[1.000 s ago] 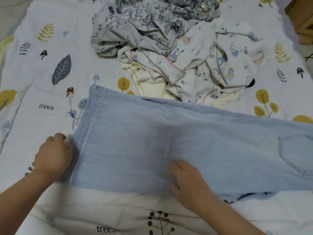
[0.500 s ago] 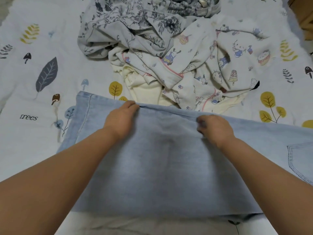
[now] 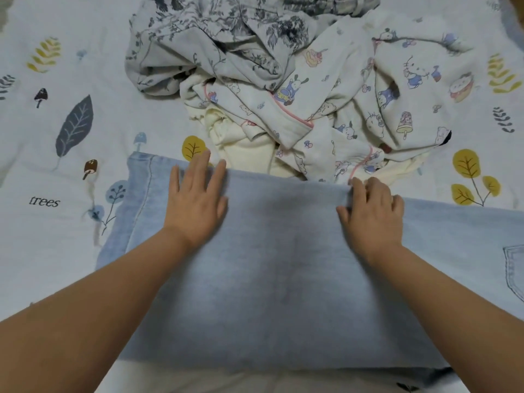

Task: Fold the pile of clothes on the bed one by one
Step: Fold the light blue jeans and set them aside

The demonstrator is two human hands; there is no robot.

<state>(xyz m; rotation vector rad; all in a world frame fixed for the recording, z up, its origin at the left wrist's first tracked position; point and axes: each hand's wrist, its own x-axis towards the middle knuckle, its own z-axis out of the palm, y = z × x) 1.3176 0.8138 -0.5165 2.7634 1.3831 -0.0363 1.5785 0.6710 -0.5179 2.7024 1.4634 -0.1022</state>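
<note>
1. Whereas a second ago both hands sat at the near side of the jeans (image 3: 283, 265), they now rest at its far edge; the left hand (image 3: 195, 197) has gone from a curled grip by the hem to lying flat, fingers straight and spread, pressing the denim at about 11 o'clock.
2. At about 1 o'clock the right hand (image 3: 371, 207) has its fingers bent over the far fold line and looks to pinch it, though the motion blur leaves that grip uncertain.
3. By my reading, the jeans are being smoothed and squared along the fold before the next fold; this garment is partway done.
4. Beyond the far edge, at 12 o'clock, the pile of clothes (image 3: 283, 80) is unfolded and touches the denim's edge; most of the task remains.
5. Edges: the hem lies at 9 o'clock; the pocket end runs out of view at 3 o'clock.
6. Room: bare bed (image 3: 56, 236) opens to the left from 8 to 10 o'clock; forward room is blocked by the pile; a strip of bed shows at 6 o'clock.
</note>
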